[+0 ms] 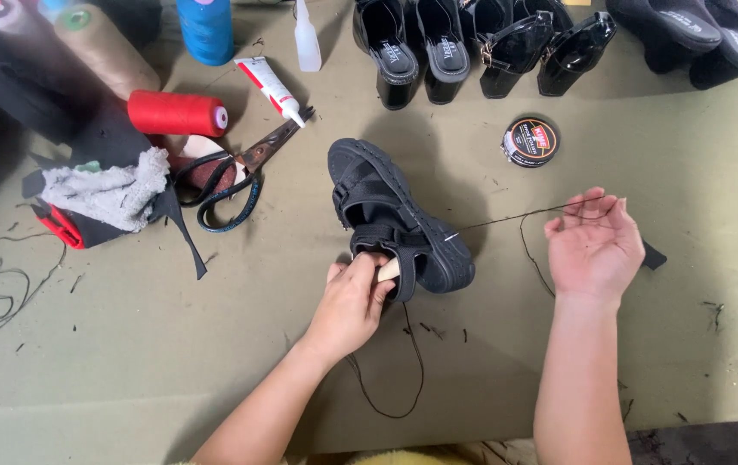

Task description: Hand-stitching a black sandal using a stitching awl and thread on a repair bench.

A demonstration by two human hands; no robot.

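Table: an olive cloth-covered table carries everything; loose thread scraps lie on it, and the working thread could snag on them, I judge.
Sandal: the black sandal lies on its side at the table's middle, with a pale needle tip showing at its sole edge; it could roll if the grip loosens.
Left hand: the left hand has its fingers closed on the sandal's strap end and on a pale wooden handle, likely an awl; a slip could prick the fingers.
Right hand: the right hand is raised, palm up, fingers loosely curled with the thread across the fingertips; too hard a pull might snap it.
Thread: the black thread runs taut from sandal to right hand, with a slack loop below that may knot.
Scissors: the scissors lie open, well left.
Polish tin: the round tin sits near the thread.
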